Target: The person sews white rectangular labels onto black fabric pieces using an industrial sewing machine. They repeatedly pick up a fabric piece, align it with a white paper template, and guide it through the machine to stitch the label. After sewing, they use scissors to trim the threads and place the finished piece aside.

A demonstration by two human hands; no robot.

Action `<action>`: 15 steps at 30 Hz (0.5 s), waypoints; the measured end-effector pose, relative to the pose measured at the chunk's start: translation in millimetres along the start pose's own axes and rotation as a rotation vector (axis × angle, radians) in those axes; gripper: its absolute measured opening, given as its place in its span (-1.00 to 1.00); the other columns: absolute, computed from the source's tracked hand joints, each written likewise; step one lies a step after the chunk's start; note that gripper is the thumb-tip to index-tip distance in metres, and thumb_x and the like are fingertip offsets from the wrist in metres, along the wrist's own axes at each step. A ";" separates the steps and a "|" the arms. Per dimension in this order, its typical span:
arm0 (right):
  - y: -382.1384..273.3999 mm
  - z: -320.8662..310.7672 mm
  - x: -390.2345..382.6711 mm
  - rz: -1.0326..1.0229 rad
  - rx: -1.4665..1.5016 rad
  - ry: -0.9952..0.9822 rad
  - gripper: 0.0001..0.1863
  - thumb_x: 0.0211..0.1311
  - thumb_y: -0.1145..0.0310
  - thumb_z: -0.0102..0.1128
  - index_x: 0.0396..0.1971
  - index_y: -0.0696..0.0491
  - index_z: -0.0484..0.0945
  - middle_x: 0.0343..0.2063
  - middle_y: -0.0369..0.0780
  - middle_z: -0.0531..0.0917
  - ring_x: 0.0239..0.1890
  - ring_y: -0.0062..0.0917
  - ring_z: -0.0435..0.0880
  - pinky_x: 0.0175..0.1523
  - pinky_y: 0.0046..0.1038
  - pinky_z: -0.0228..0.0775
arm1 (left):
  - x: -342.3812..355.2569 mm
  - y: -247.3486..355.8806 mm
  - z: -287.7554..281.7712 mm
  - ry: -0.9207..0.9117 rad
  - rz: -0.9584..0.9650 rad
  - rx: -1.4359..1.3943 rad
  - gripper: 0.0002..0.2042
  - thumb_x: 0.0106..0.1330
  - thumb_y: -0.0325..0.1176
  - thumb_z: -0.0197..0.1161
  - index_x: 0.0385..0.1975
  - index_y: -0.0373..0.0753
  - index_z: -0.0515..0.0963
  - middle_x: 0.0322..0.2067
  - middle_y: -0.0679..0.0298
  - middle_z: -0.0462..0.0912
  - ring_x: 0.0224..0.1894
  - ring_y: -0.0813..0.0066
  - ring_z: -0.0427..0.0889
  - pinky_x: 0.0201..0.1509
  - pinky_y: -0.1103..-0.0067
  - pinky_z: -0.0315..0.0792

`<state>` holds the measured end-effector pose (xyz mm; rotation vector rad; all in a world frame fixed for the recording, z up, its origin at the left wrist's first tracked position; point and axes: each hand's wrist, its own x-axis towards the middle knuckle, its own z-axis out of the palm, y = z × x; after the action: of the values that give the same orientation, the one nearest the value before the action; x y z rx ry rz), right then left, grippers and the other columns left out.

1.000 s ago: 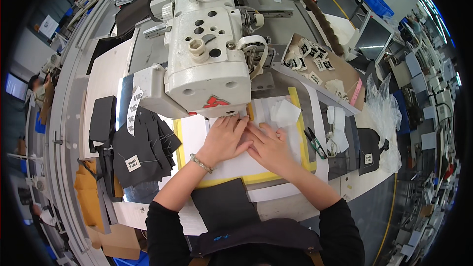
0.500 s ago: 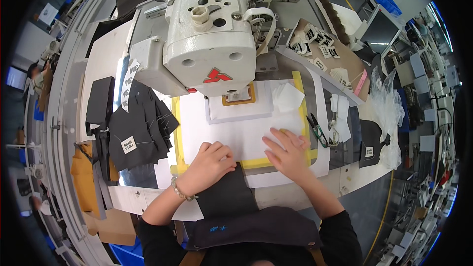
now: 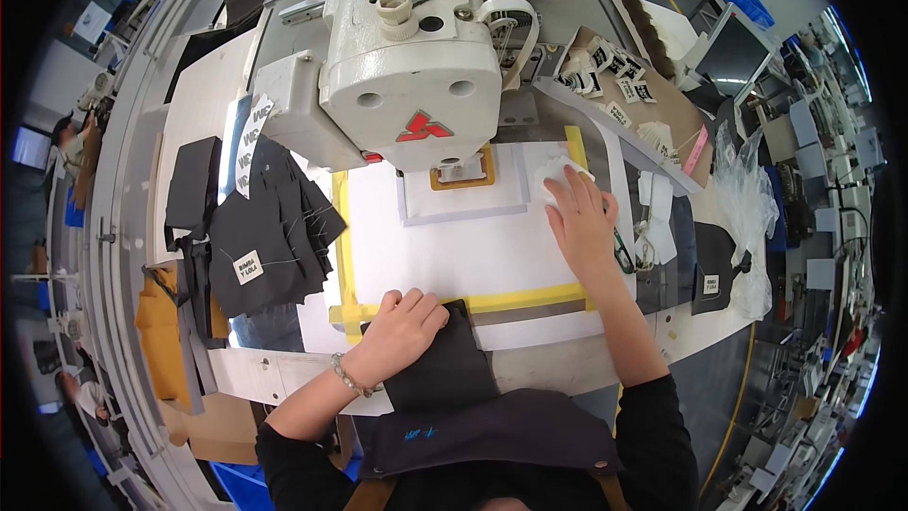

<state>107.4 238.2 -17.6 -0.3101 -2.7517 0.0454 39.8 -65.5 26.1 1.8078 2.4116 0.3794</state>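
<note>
My left hand, a beaded bracelet at its wrist, is closed with curled fingers on the upper edge of a black fabric piece, which lies over the table's front edge. Further off to the right, my right hand rests stretched-out fingers on a small stack of white sheets, partly covering it. Between the hands spreads a white work surface edged with yellow tape. The sewing machine head stands beyond it, above a small orange-yellow frame.
Black fabric pieces with loose threads, one bearing a white label, lie at the left. Green-handled snips lie beside my right forearm. A cardboard tray of labels and a clear plastic bag are at the right.
My right hand has moved forward and right, from the white work surface onto the white sheets. My left hand stays at the black fabric piece, whose top corner now shows more.
</note>
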 end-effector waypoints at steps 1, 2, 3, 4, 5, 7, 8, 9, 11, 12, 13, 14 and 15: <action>3.4 0.4 -1.9 0.002 -0.031 0.003 -0.56 0.18 0.25 0.27 0.08 -0.17 0.45 0.22 -0.23 0.39 0.24 -0.44 0.34 0.25 -0.16 0.03 | -2.2 -0.5 2.8 0.011 0.006 0.005 -0.92 0.17 -0.41 0.17 -0.35 -0.10 0.48 -0.38 0.38 0.40 -0.23 0.47 0.43 -0.11 0.50 0.19; 7.0 1.2 -4.0 0.004 -0.062 0.006 -0.57 0.18 0.25 0.27 0.07 -0.18 0.45 0.21 -0.24 0.39 0.23 -0.46 0.35 0.25 -0.16 0.02 | -6.1 -1.1 6.2 0.023 0.012 0.010 -0.91 0.17 -0.40 0.17 -0.33 -0.09 0.49 -0.38 0.39 0.41 -0.23 0.47 0.43 -0.11 0.50 0.19; 9.0 0.8 -4.8 0.007 -0.095 0.010 -0.58 0.18 0.26 0.27 0.06 -0.18 0.46 0.21 -0.25 0.39 0.22 -0.49 0.35 0.25 -0.16 0.01 | -9.2 -1.7 9.1 0.035 0.021 0.015 -0.89 0.17 -0.40 0.17 -0.32 -0.09 0.49 -0.38 0.39 0.43 -0.23 0.48 0.44 -0.11 0.51 0.19; 9.7 -0.2 -5.4 0.016 -0.108 0.008 -0.58 0.17 0.26 0.28 0.06 -0.18 0.46 0.21 -0.26 0.41 0.22 -0.50 0.37 0.24 -0.17 0.00 | -12.8 -2.0 11.7 0.053 0.045 0.058 -0.88 0.16 -0.39 0.18 -0.31 -0.08 0.50 -0.37 0.40 0.44 -0.23 0.50 0.46 -0.11 0.51 0.19; 9.9 -2.5 -5.6 0.024 -0.122 0.007 -0.58 0.17 0.26 0.28 0.05 -0.19 0.46 0.20 -0.26 0.42 0.21 -0.51 0.38 0.24 -0.18 -0.01 | -17.1 -2.2 14.0 0.071 0.070 0.101 -0.87 0.15 -0.39 0.20 -0.30 -0.07 0.51 -0.36 0.42 0.46 -0.23 0.51 0.47 -0.11 0.51 0.19; 8.3 -8.2 -6.0 -0.012 -0.071 0.070 -0.58 0.16 0.26 0.28 0.05 -0.20 0.47 0.18 -0.25 0.45 0.17 -0.51 0.43 0.23 -0.21 -0.02 | -23.2 -3.8 13.4 0.145 0.129 0.174 -0.85 0.13 -0.38 0.21 -0.28 -0.06 0.53 -0.36 0.44 0.47 -0.24 0.56 0.48 -0.13 0.54 0.19; 6.1 -15.1 -9.7 -0.056 -0.008 0.134 -0.58 0.15 0.27 0.29 0.04 -0.21 0.47 0.16 -0.23 0.47 0.13 -0.51 0.48 0.23 -0.22 -0.02 | -25.9 -4.3 11.6 0.200 0.164 0.205 -0.84 0.12 -0.37 0.20 -0.28 -0.06 0.54 -0.37 0.46 0.46 -0.25 0.59 0.48 -0.15 0.57 0.20; 3.4 -19.5 -13.6 -0.104 0.057 0.201 -0.58 0.15 0.27 0.29 0.04 -0.22 0.47 0.15 -0.21 0.50 0.09 -0.51 0.52 0.23 -0.24 -0.03 | -27.8 -4.8 8.2 0.258 0.197 0.238 -0.83 0.12 -0.37 0.19 -0.27 -0.06 0.54 -0.38 0.47 0.45 -0.27 0.61 0.47 -0.17 0.60 0.21; -1.1 -19.3 -31.1 -0.492 0.200 0.504 -0.56 0.12 0.28 0.29 0.04 -0.22 0.47 0.08 -0.13 0.56 -0.10 -0.48 0.64 0.22 -0.27 -0.05 | -27.9 -6.4 -1.6 0.347 0.224 0.302 -0.85 0.10 -0.36 0.20 -0.31 -0.03 0.54 -0.35 0.50 0.47 -0.26 0.63 0.48 -0.17 0.61 0.20; -12.0 -24.3 -39.3 -0.579 0.357 0.462 -0.55 0.10 0.28 0.30 0.04 -0.21 0.47 0.07 -0.11 0.56 -0.17 -0.48 0.66 0.17 -0.28 0.06 | -26.7 -7.1 -6.9 0.393 0.242 0.329 -0.86 0.10 -0.35 0.21 -0.32 -0.02 0.54 -0.34 0.51 0.49 -0.26 0.64 0.49 -0.17 0.62 0.19; -28.2 -30.9 -45.2 -0.665 0.511 0.418 -0.53 0.08 0.29 0.31 0.05 -0.20 0.46 0.05 -0.08 0.57 -0.23 -0.47 0.68 0.13 -0.28 0.16 | -23.4 -7.2 -11.7 0.423 0.247 0.344 -0.87 0.10 -0.35 0.20 -0.33 -0.02 0.54 -0.34 0.52 0.49 -0.26 0.64 0.49 -0.17 0.62 0.19; -45.8 -38.2 -49.0 -0.665 0.662 0.331 -0.53 0.08 0.32 0.31 0.05 -0.16 0.48 0.06 -0.06 0.56 -0.21 -0.46 0.68 0.04 -0.31 0.28 | -17.5 -7.2 -17.0 0.455 0.254 0.359 -0.88 0.10 -0.34 0.20 -0.34 -0.01 0.53 -0.33 0.52 0.49 -0.25 0.64 0.49 -0.17 0.61 0.19; -60.3 -44.0 -51.4 -0.662 0.812 0.246 -0.53 0.08 0.35 0.31 0.06 -0.12 0.50 0.07 -0.05 0.55 -0.20 -0.46 0.68 -0.05 -0.34 0.40 | -9.2 -7.6 -21.2 0.486 0.263 0.378 -0.89 0.10 -0.33 0.20 -0.36 -0.01 0.53 -0.33 0.53 0.49 -0.25 0.64 0.49 -0.16 0.61 0.19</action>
<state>157.4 167.6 9.3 0.7435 -2.2207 0.8418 30.5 -79.1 44.0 2.4582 2.7020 0.4546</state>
